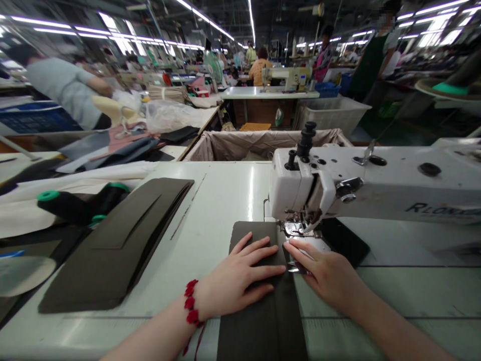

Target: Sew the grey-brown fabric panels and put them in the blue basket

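My left hand (240,278), with a red bracelet (191,303) at its wrist, lies flat with fingers spread on a dark olive fabric panel (259,331). The panel runs along the machine table up to the sewing machine's (295,188) presser foot area. My right hand (325,271) is at the panel's right edge, its index and middle fingertips stretched out just in front of the needle area. Two pointed metal blades, seemingly thread snips (292,267), stick out from under its fingers; their handles are hidden in the hand.
A stack of olive fabric pieces (124,245) lies left on the table (214,220), beside black thread cones (71,206). A dark flat object (345,243) rests behind my right hand. Beyond the table is a cloth-lined bin (240,143). Co-workers are further off.
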A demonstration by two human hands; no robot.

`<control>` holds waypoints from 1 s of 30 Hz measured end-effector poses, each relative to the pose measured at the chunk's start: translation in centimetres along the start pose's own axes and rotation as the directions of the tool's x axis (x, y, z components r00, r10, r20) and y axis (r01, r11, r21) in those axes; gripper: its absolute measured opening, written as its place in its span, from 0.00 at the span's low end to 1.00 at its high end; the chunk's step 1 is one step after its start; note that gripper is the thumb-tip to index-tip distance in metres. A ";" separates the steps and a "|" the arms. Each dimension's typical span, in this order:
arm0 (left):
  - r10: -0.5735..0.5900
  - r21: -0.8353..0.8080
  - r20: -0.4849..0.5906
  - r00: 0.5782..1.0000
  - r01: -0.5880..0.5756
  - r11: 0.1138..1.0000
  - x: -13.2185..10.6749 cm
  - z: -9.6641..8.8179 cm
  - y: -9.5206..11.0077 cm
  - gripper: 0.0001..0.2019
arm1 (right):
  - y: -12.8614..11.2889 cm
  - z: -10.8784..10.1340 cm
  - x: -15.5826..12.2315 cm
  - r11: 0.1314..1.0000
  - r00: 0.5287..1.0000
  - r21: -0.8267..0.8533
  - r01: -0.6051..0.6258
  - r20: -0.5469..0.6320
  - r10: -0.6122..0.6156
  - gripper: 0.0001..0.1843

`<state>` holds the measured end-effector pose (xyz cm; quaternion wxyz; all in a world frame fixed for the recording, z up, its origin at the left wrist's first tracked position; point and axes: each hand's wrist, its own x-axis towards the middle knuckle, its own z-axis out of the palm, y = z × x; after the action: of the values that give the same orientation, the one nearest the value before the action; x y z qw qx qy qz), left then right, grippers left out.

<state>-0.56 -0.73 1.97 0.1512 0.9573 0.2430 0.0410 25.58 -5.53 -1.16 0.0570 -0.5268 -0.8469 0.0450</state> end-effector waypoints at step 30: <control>-0.022 -0.043 -0.085 0.996 0.019 0.999 0.3 0.3 -0.3 0.25 | 0.1 -0.3 -0.1 0.999 1.000 0.039 0.003 -0.013 -0.002 0.32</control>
<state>-0.38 -0.39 1.61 0.1611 0.9488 0.2580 0.0854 25.74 -5.53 -0.92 0.0731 -0.5247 -0.8461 0.0581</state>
